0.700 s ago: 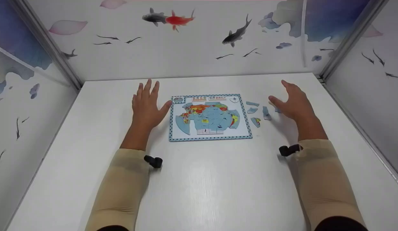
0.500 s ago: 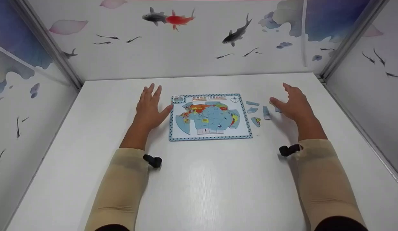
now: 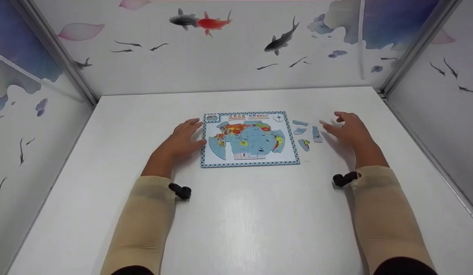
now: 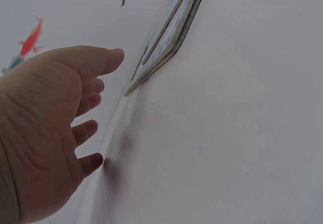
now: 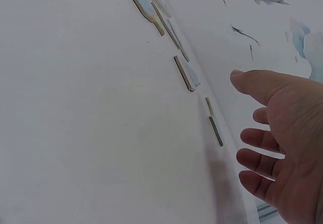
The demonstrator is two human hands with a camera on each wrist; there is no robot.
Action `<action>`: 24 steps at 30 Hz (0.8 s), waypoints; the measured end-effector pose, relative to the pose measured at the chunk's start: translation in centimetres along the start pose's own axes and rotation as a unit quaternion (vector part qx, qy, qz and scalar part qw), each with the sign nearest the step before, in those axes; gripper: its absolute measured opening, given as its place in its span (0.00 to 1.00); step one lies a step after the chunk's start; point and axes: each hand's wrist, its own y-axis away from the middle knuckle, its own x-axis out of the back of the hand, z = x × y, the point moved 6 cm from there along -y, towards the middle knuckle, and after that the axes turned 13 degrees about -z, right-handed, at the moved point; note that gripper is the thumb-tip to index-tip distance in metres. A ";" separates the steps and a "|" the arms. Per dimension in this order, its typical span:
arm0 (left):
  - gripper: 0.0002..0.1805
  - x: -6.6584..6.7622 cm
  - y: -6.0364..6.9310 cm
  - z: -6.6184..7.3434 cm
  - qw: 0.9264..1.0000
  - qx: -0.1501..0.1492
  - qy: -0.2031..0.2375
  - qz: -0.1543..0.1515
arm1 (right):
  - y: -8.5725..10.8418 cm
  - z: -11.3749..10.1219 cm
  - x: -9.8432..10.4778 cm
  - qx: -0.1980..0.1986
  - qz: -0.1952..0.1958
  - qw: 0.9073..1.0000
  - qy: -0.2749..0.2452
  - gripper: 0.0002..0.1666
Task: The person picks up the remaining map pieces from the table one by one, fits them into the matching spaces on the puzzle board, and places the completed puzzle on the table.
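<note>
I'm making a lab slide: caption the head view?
Left hand beside an unfinished map puzzle, right hand near loose pieces.

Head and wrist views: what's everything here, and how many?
Puzzle board: one, white, blue border, mid-table
Fitted map pieces: several, mostly blue, on the board
Loose pieces: four in head view, mostly blue, right of the board; right wrist view shows two more
Table: one, white, beneath
Walls: three, white with paintings, around table
Metal posts: two, grey, back corners
Gadgets: two, black, at the cuffs
Sleeves: two, tan, forearms
Left hand: one, bare, by the board's left edge
Right hand: one, bare, by loose pieces
</note>
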 end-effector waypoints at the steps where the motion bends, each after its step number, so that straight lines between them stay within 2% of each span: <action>1: 0.44 -0.1 0.0 0.1 1.000 -0.003 -0.003 -0.008 | 0.0 0.2 -0.1 -0.004 -0.004 1.000 -0.002 0.60; 4: 0.43 -0.5 0.2 0.4 0.999 -0.010 -0.019 -0.028 | 0.1 0.6 -0.3 -0.006 -0.011 1.000 -0.005 0.57; 7: 0.43 -0.7 0.4 0.4 0.999 -0.010 -0.025 -0.034 | 0.1 0.8 -0.3 -0.001 -0.015 1.000 -0.003 0.56; 12: 0.43 -0.9 0.6 0.4 0.999 -0.004 -0.027 -0.035 | 0.0 1.0 -0.5 -0.002 -0.022 1.000 -0.001 0.52; 19: 0.46 -1.2 0.7 0.3 0.999 0.002 -0.019 -0.037 | -0.1 1.2 -0.8 0.004 -0.031 1.000 0.000 0.40; 24: 0.46 -1.1 0.7 0.1 0.999 0.005 -0.016 -0.038 | 0.2 0.9 -0.8 0.007 -0.031 0.999 0.002 0.36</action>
